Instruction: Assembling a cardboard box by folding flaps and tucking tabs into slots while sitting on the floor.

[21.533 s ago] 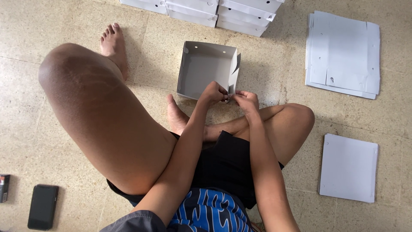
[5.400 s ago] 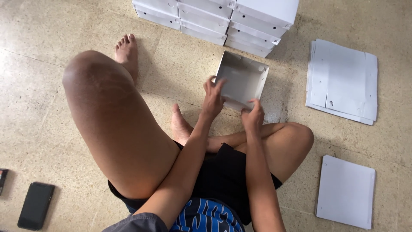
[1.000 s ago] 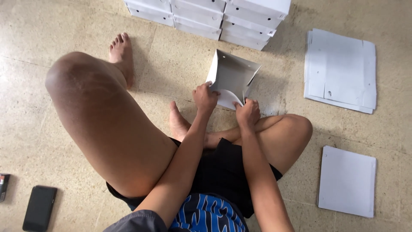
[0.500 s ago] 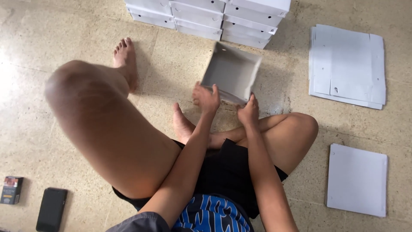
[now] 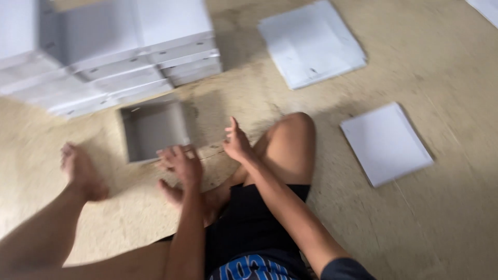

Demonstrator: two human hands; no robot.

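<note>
Open grey-white cardboard box (image 5: 154,129) sits upright on the floor.

One open white box (image 5: 153,129), folded up, on the floor just ahead of the hands. Two hands: left (image 5: 180,165) and right (image 5: 237,145), both spread and holding nothing. One stack of finished white boxes (image 5: 111,49) at upper left (too blurred for an exact number; several layers visible, at least two columns side by side). Two piles of flat white cardboard sheets: one (image 5: 311,44) at top centre, one (image 5: 386,142) at right. One corner of another white sheet (image 5: 487,6) at the top right edge.
</note>
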